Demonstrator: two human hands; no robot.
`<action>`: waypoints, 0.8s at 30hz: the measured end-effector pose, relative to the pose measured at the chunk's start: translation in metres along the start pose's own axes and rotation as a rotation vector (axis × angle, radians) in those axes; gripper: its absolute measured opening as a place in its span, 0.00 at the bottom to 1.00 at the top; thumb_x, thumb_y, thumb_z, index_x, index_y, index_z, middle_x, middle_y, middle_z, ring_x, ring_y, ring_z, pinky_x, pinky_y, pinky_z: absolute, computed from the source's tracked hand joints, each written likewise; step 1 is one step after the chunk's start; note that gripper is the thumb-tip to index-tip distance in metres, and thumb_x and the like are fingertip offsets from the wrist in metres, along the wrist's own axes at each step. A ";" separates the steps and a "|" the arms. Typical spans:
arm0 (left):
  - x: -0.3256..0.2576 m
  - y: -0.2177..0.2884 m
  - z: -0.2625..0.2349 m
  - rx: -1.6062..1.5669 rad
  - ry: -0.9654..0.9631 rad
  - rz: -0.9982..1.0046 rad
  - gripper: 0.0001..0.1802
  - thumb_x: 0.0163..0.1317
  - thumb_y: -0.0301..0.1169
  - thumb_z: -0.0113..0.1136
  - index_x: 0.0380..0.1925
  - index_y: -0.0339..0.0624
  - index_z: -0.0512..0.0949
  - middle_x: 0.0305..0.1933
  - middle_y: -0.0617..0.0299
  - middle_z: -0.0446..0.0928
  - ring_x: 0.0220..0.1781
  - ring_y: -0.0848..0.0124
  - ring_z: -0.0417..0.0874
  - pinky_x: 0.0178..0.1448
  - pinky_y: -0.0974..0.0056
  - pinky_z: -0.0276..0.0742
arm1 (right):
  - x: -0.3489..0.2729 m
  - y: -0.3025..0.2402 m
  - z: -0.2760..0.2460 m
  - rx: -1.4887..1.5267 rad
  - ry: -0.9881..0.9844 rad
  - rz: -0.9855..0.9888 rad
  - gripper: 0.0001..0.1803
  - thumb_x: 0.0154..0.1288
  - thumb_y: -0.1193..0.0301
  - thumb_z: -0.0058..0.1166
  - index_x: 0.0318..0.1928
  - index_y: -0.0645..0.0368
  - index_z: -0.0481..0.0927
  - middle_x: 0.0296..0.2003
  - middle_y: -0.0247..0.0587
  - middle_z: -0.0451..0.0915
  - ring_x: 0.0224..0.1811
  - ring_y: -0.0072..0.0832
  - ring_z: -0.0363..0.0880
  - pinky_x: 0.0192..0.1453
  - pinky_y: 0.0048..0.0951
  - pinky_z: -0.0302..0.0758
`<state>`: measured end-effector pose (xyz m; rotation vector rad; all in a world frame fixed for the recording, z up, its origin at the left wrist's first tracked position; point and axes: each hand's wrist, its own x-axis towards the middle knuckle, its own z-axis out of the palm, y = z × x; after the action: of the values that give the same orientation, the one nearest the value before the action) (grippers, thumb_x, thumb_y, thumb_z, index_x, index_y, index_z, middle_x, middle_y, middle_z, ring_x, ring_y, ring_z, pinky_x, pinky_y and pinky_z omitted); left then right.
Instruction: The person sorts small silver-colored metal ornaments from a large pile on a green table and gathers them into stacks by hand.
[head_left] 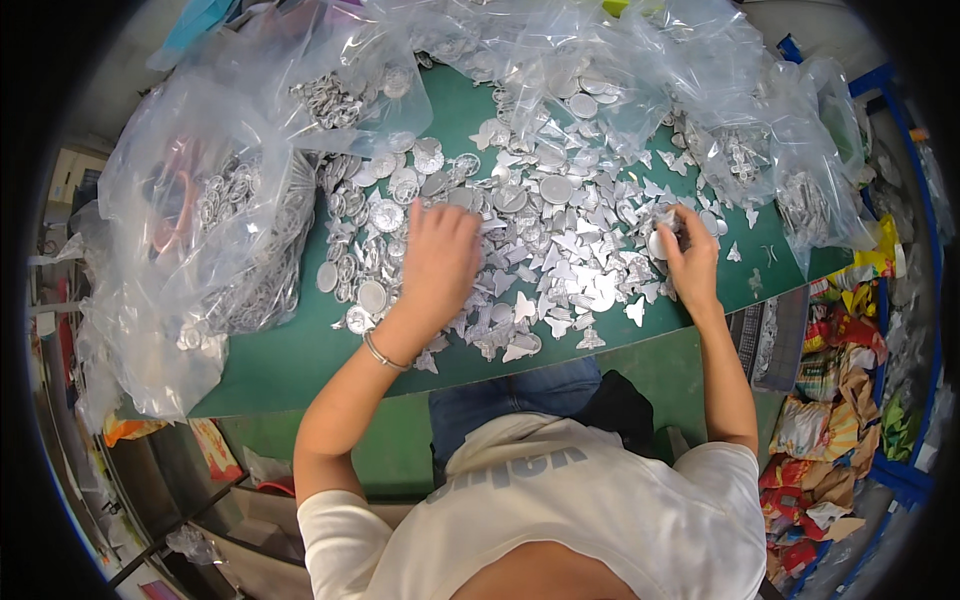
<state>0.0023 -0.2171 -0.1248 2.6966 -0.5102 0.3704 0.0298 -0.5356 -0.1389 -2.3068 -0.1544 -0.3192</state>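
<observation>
Small silver metal pieces (560,250) lie in a broad loose pile on the green table, some butterfly-shaped, others round like medallions. My left hand (440,255), with a bangle at its wrist, is over the left part of the pile. Its fingers curl down and together among round medallions (388,215); what they grip, if anything, is hidden. At the pile's right side, my right hand (692,252) is closed, thumb against fingers, round a few silver metal charms (662,235), one of them with a round, flat face.
A large clear plastic bag (250,240) full of silver pieces stands at the left. More clear bags (740,150) line the table's far and right sides. The green tabletop (270,365) has a curved near edge. A grey crate (775,340) sits below its right end, beside shelving with colourful packages (835,370).
</observation>
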 end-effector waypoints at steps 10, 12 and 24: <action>0.002 -0.013 -0.004 -0.065 0.125 -0.171 0.19 0.50 0.24 0.59 0.44 0.37 0.70 0.46 0.52 0.70 0.50 0.55 0.70 0.59 0.54 0.62 | 0.016 -0.064 0.041 -0.270 -0.324 -0.494 0.31 0.51 0.56 0.58 0.53 0.57 0.70 0.56 0.49 0.64 0.60 0.46 0.59 0.61 0.43 0.57; 0.008 -0.008 -0.008 -0.007 0.105 0.007 0.22 0.50 0.25 0.59 0.48 0.39 0.70 0.50 0.52 0.69 0.54 0.56 0.68 0.59 0.54 0.62 | 0.011 -0.066 0.052 -0.287 -0.421 -0.544 0.31 0.51 0.53 0.57 0.55 0.53 0.69 0.59 0.47 0.61 0.63 0.47 0.55 0.62 0.47 0.55; -0.046 -0.007 -0.018 -0.121 0.149 -0.090 0.12 0.48 0.18 0.56 0.36 0.32 0.75 0.46 0.52 0.70 0.50 0.54 0.71 0.51 0.58 0.70 | -0.024 -0.057 0.034 -0.034 -0.543 -0.672 0.09 0.51 0.74 0.56 0.36 0.56 0.78 0.48 0.35 0.75 0.53 0.35 0.69 0.55 0.40 0.61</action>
<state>-0.0397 -0.1902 -0.1251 2.5413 -0.3546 0.4941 0.0010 -0.4720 -0.1276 -2.2601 -1.2109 -0.0105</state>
